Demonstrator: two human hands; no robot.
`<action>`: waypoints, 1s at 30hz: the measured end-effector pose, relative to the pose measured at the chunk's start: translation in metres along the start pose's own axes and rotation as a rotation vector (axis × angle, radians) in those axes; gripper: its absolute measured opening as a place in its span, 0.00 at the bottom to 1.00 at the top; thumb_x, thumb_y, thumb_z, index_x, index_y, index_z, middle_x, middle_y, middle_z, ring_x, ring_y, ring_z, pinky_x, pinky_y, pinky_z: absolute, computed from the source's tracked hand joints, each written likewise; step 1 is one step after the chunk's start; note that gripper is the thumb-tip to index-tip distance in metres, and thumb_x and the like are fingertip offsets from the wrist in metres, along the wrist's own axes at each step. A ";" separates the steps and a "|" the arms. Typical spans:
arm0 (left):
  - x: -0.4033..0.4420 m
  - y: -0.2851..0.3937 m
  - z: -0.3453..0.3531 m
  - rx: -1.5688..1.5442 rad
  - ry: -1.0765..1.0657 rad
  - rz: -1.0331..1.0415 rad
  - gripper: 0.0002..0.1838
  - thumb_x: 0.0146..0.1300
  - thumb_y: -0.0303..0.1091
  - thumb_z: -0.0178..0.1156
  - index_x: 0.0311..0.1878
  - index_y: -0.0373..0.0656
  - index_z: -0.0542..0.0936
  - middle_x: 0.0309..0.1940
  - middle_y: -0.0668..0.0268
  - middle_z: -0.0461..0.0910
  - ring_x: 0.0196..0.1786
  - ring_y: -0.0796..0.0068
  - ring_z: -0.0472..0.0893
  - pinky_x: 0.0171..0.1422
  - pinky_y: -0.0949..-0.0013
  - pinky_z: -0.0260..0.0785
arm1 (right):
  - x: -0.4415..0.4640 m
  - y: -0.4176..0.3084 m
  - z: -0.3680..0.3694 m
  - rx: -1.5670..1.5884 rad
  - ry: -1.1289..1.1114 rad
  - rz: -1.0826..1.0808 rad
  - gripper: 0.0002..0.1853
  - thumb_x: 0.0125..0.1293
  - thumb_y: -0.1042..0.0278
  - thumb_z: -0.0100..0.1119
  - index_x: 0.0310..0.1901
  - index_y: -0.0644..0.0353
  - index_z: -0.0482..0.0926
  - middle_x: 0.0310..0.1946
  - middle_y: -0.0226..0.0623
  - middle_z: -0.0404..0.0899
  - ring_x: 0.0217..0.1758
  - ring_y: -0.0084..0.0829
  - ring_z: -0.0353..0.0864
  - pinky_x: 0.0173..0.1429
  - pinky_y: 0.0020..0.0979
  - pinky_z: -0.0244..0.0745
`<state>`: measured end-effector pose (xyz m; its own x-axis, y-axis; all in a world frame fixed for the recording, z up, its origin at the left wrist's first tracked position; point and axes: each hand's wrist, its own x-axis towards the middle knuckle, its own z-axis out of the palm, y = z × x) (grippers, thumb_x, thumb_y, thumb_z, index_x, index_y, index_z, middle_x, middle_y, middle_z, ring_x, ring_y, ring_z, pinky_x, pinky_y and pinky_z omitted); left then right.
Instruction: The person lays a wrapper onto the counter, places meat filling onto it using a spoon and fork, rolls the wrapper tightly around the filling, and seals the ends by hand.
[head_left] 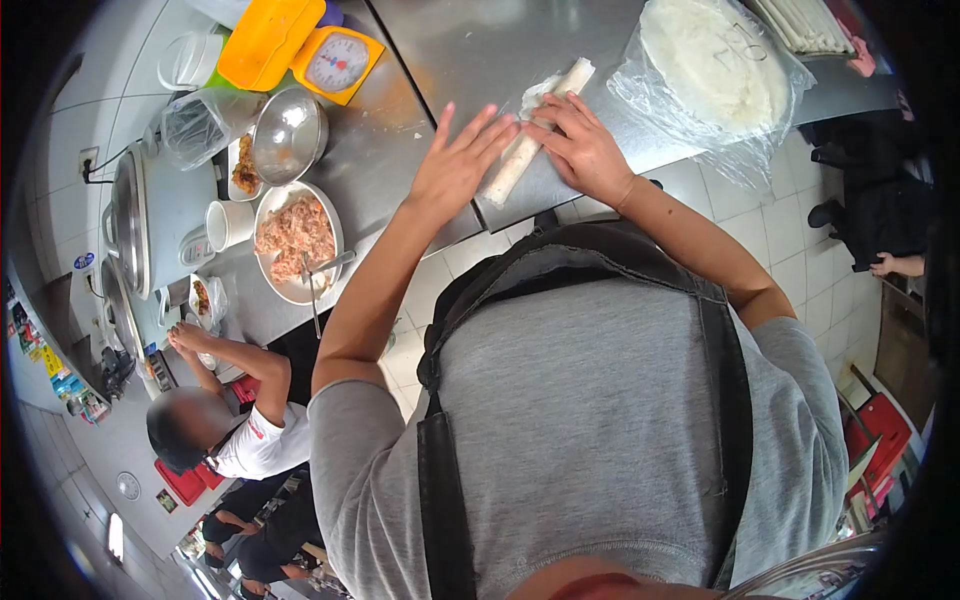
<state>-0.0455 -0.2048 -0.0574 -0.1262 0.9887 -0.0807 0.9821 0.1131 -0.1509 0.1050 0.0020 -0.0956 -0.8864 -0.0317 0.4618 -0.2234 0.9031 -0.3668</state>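
Observation:
A long whitish roll [515, 170] lies slantwise on the steel table, with a loose flap of wrapper or dough near its upper part. My left hand [458, 160] is open, its fingers spread, and its fingertips reach the roll's left side beside my right fingers. Across the middle of the roll rests my right hand [583, 150], palm down with fingers apart, hiding part of it. Left of my left arm, a white bowl [335, 225] holds pinkish minced filling [295, 235] and metal utensils. To the right, a clear plastic bag [745, 150] surrounds a pale doughy mass [715, 65].
A steel bowl [290, 140], white cup [230, 225], yellow scale [340, 62] and yellow tub [262, 42] stand at the left. Pale sticks [800, 25] lie at top right. A co-worker [265, 435] is at lower left; another person [885, 200] stands at right.

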 end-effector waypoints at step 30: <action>0.036 0.035 0.021 -0.645 0.588 -0.683 0.08 0.59 0.30 0.74 0.41 0.39 0.89 0.41 0.58 0.84 0.45 0.58 0.81 0.52 0.58 0.74 | 0.085 0.046 0.003 0.008 -0.301 0.195 0.08 0.63 0.56 0.70 0.42 0.42 0.92 0.45 0.23 0.80 0.61 0.32 0.72 0.73 0.47 0.54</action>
<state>-0.0185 -0.1677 -0.0865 -0.7508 0.5721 0.3302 0.6416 0.5129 0.5703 0.0182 0.0396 -0.0761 -0.9922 0.0152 0.1237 -0.0400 0.9011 -0.4318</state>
